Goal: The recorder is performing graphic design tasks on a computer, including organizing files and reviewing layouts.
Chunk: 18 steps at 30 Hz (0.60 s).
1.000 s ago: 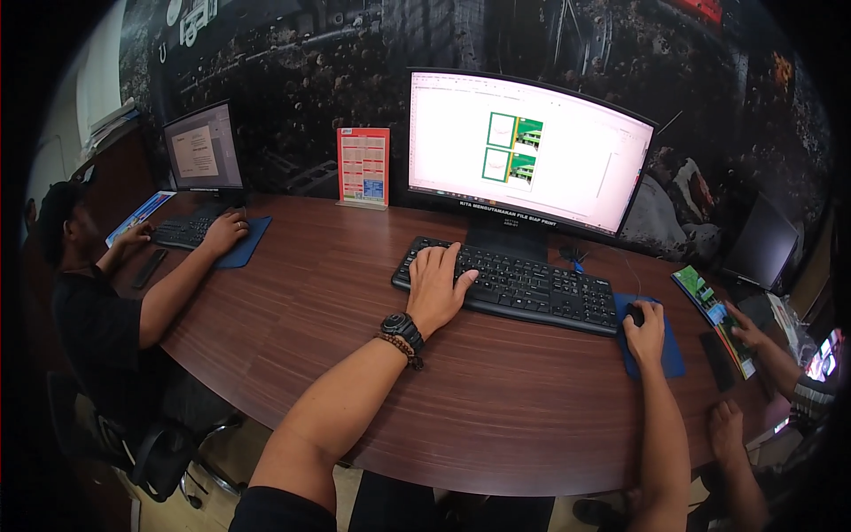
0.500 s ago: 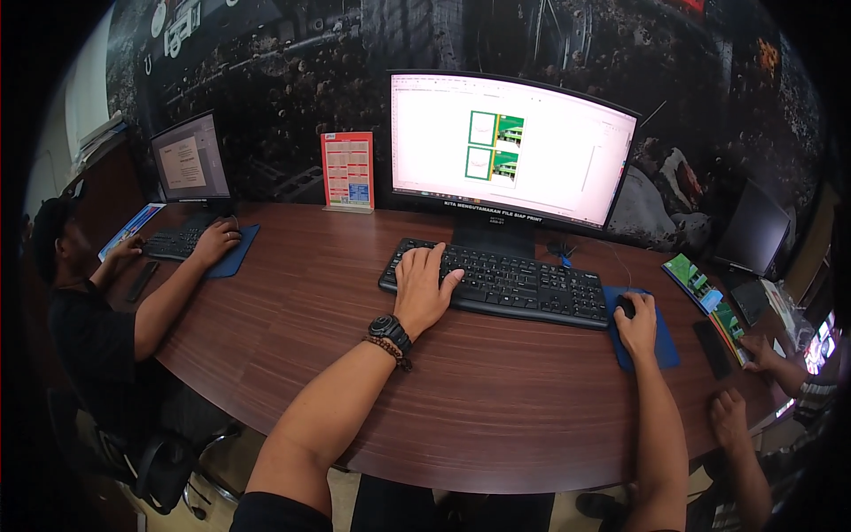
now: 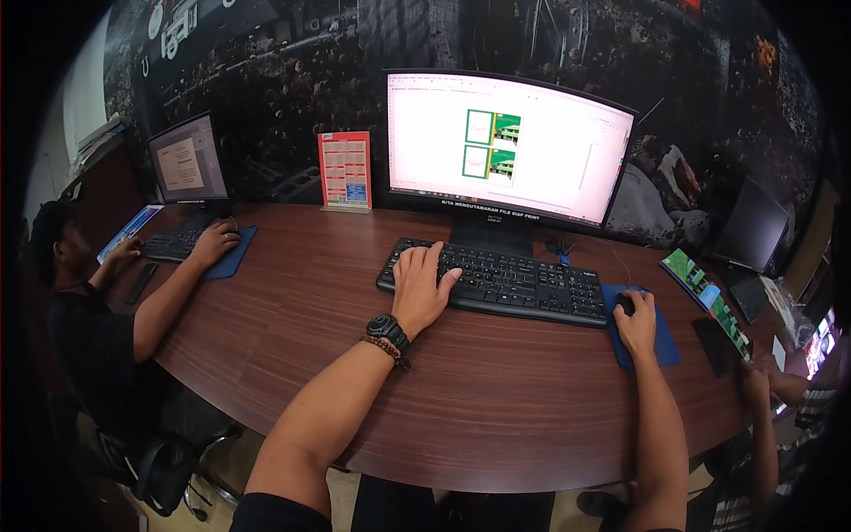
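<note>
My left hand [image 3: 419, 285] lies flat on the left end of a black keyboard [image 3: 523, 288], fingers stretched out over the keys and thumb apart. A dark watch [image 3: 387, 332] and a beaded bracelet circle that wrist. To the right of the keyboard, my right hand [image 3: 636, 326] is wrapped over a black computer mouse [image 3: 626, 304] on a blue mouse pad [image 3: 667, 341]. Behind the keyboard stands a wide curved monitor [image 3: 558, 146], lit with a white page bearing two green-framed layouts.
A red and white desk calendar [image 3: 345, 171] stands left of the monitor. On the left, a person [image 3: 89, 301] works at another keyboard and monitor [image 3: 188, 160]. At right, another person's hand [image 3: 756, 383] is near green printed sheets [image 3: 706, 297], a dark phone-like slab [image 3: 711, 346] and a dark monitor [image 3: 753, 226].
The hands of the person at right have drawn together at the lower end of the green sheets. My own hands stay in place.
</note>
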Motion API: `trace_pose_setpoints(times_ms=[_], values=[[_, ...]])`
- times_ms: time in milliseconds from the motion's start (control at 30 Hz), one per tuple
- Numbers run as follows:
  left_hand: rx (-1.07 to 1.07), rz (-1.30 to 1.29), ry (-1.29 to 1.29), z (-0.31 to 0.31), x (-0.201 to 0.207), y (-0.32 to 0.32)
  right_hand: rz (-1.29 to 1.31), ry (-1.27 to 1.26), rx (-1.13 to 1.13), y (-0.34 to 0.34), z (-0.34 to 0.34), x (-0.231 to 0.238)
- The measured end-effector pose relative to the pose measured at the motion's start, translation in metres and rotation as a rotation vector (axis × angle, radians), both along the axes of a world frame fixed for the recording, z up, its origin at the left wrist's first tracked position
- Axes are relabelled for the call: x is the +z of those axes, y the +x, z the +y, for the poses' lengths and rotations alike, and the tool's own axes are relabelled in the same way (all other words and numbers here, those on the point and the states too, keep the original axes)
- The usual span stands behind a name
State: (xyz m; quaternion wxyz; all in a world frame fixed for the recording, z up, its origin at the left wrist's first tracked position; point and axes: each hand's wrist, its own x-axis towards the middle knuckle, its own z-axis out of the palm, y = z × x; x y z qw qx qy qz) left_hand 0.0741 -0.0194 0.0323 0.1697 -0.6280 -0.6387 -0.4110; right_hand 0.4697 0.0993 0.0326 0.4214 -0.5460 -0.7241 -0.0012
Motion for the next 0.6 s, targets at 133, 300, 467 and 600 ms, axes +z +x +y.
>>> trace_pose_setpoints(times_ms=[133, 300, 467, 600], values=[[0.001, 0.000, 0.001, 0.0008, -0.0006, 0.0006, -0.016, 0.008, -0.009, 0.0028, 0.0027, -0.0027], [-0.008, -0.006, 0.008, 0.0000, 0.0000, 0.0009, -0.005, -0.003, -0.010, 0.0023, 0.0025, -0.0030], [-0.004, -0.007, 0.001, 0.0010, -0.0002, 0.0001, -0.015, -0.068, -0.006, 0.0022, -0.0014, 0.0042], [-0.003, -0.002, 0.009, 0.0023, -0.0002, 0.0000, -0.013, -0.047, 0.023, 0.0067, -0.0006, 0.0015]])
